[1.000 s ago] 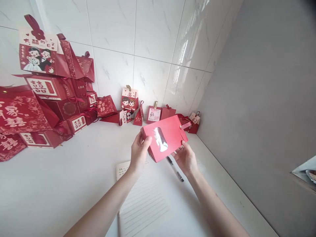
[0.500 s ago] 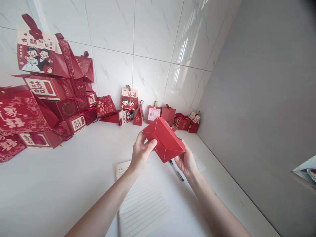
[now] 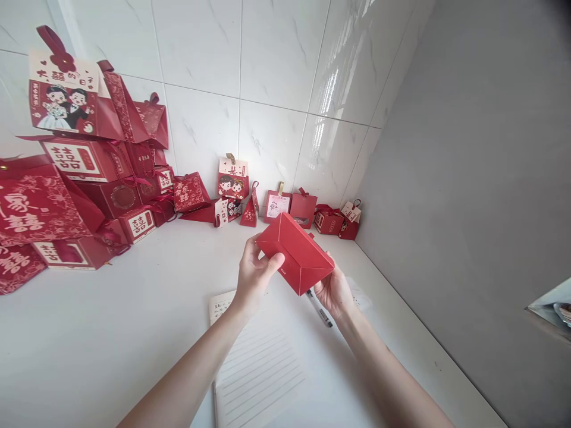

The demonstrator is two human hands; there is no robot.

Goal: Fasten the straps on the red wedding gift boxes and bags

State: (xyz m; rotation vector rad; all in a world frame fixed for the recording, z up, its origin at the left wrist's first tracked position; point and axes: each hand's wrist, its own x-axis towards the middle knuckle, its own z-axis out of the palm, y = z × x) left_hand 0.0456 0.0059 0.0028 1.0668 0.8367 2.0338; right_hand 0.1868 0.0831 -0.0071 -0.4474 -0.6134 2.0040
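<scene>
A red paper gift box point(image 3: 297, 254) is held up in both hands above the table, tilted so that its plain folded base faces me. My left hand point(image 3: 257, 270) grips its left end, the thumb pressed on the base and the fingers behind. At the right end, my right hand point(image 3: 333, 291) is closed round the lower corner, its fingers partly hidden by the box. Below the hands lie an open lined notebook point(image 3: 261, 374) with handwriting at its top and a black capped pen point(image 3: 321, 314).
Stacked red wedding boxes point(image 3: 111, 196) rise at the left. Several small red gift boxes point(image 3: 234, 178) line the foot of the tiled wall point(image 3: 276, 131). A grey panel point(image 3: 455, 178) borders the white table point(image 3: 111, 339) on the right. Clear plastic point(image 3: 359, 294) lies beside my right hand.
The red box has turned slightly in my hands, its base now facing me a little more. Both hands keep their hold in nearly the same place.
</scene>
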